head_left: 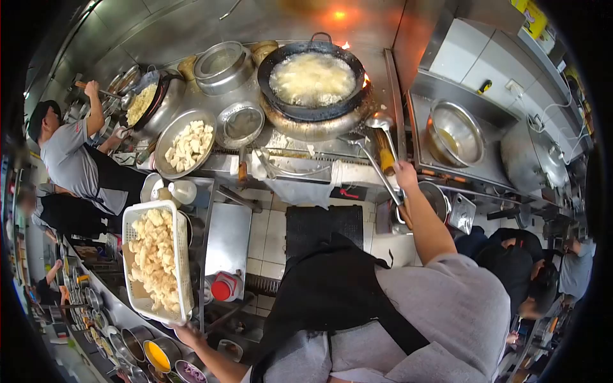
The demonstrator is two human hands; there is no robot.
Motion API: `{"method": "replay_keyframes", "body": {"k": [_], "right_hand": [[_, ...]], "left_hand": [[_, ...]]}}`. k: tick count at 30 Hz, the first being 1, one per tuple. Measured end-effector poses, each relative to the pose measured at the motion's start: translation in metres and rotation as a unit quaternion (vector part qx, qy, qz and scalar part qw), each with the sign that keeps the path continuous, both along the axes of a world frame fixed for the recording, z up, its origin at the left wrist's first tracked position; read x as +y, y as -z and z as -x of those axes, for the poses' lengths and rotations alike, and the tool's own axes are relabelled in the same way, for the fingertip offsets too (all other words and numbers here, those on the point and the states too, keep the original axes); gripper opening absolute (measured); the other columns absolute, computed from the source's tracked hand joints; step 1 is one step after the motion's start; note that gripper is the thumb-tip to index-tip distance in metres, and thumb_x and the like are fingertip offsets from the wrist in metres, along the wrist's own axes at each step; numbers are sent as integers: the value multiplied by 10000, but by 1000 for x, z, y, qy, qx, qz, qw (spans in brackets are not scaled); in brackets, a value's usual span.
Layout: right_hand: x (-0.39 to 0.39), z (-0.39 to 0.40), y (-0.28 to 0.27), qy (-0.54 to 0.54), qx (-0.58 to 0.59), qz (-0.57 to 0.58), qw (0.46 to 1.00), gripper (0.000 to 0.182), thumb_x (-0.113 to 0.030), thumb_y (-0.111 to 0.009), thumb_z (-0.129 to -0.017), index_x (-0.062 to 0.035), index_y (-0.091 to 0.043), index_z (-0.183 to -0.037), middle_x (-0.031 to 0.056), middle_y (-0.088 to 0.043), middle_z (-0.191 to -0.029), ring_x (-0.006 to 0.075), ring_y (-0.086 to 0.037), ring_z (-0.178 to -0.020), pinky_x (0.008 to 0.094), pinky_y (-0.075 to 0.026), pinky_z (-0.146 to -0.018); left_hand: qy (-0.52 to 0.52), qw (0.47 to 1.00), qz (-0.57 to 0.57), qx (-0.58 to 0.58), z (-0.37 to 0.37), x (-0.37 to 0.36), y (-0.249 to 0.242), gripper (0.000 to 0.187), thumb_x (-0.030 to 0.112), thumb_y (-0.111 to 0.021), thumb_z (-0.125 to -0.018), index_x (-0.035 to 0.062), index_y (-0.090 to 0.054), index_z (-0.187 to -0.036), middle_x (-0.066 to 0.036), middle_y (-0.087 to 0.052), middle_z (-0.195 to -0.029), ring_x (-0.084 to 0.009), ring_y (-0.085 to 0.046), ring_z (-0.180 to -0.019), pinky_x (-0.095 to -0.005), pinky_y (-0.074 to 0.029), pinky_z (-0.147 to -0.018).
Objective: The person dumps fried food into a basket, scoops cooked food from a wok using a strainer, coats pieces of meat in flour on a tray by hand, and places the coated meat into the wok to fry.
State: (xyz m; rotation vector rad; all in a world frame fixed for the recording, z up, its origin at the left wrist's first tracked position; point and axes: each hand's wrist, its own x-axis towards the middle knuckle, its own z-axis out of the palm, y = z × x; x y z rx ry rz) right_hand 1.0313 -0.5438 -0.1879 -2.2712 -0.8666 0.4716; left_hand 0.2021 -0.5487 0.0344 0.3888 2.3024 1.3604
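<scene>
At the lower left, my left hand [187, 334] is closed at the near corner of a white plastic basket [184, 262], its fingers partly hidden by the corner. Pale golden battered pieces [153, 255] fill much of this basket. My right hand [403, 175] is closed around the handle of a metal ladle [380, 120], whose bowl rests beside the stove. A long-handled spatula [377, 169] and a yellow-handled brush [386, 156] lie close to that hand. Ahead, a black wok [271, 102] holds bubbling oil with pale pieces [313, 78] frying in it.
Flames [366, 80] show at the wok's right edge. A steel bowl of pale chunks [185, 172] and a strainer [241, 124] sit left of it. Another steel bowl [469, 134] stands right. A co-worker [70, 153] cooks at the far left; other people [511, 255] are at right.
</scene>
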Motion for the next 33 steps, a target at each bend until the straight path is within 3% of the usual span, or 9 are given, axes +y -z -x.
{"method": "replay_keyframes", "body": {"k": [7,9,11,14,18,20,26,29,33], "right_hand": [[-61,-5,22,60,46,66,995,293,-275,-548,-890,-9,-656,-949,221,-643,-853,367,-626,-826,410,-471,-737],[-59,-4,34,59,47,33,997,300,-303,-521,-884,-25,-634,-892,243,-613,-822,435,-597,-822,467,-460,-703],[-47,7,24,45,-5,12,999,269,-268,-529,-881,-24,-643,-880,201,-625,-755,364,-623,-720,436,-468,-657],[-11,41,-29,6,354,10,935,199,-164,-492,-919,-66,-658,-966,25,-576,-666,82,-556,-553,202,-389,-466],[40,97,-32,-121,454,92,878,253,-246,-491,-935,-83,-618,-1080,9,-597,-751,102,-579,-634,244,-461,-554],[56,124,-23,-173,478,162,846,306,-311,-475,-948,-95,-596,-1127,-4,-602,-812,108,-586,-723,289,-488,-624],[67,148,-2,-119,462,236,846,348,-384,-470,-956,-122,-569,-1162,7,-600,-885,120,-585,-786,312,-481,-656],[46,137,-12,-62,481,226,845,280,-376,-519,-932,-118,-588,-1013,4,-617,-815,115,-595,-707,301,-480,-623],[20,128,-40,23,505,165,847,348,-383,-498,-949,-81,-584,-1099,22,-611,-845,138,-604,-715,319,-486,-617]], "left_hand": [[112,982,19,-153,-96,31,3,634,666,-338,-907,105,-486,-650,40,-347,-470,-80,-281,-350,-210,-208,-335],[144,972,2,-185,-100,28,18,643,658,-305,-918,100,-502,-667,37,-351,-475,-84,-285,-354,-211,-212,-336],[210,946,7,-246,-112,29,32,665,662,-255,-922,101,-546,-717,30,-385,-501,-94,-307,-372,-215,-219,-338],[230,894,77,-378,-133,45,66,684,698,-286,-889,85,-589,-856,28,-480,-608,-96,-444,-503,-229,-331,-430],[327,827,21,-456,-201,125,97,811,703,-262,-886,11,-484,-1246,-120,-564,-1072,-254,-555,-969,-380,-473,-824],[453,720,-52,-523,-254,182,67,991,777,-412,-777,17,-313,-1406,-240,-397,-1384,-375,-397,-1281,-491,-384,-1011],[508,590,-139,-612,-334,291,37,976,778,-411,-760,25,-341,-1378,-244,-414,-1366,-378,-453,-1227,-501,-471,-917],[514,578,-134,-620,-333,309,46,963,767,-426,-762,20,-351,-1365,-246,-425,-1356,-384,-460,-1221,-503,-482,-906],[525,581,-111,-612,-326,314,63,941,751,-441,-769,26,-357,-1363,-235,-460,-1330,-368,-499,-1187,-490,-492,-900]]}}
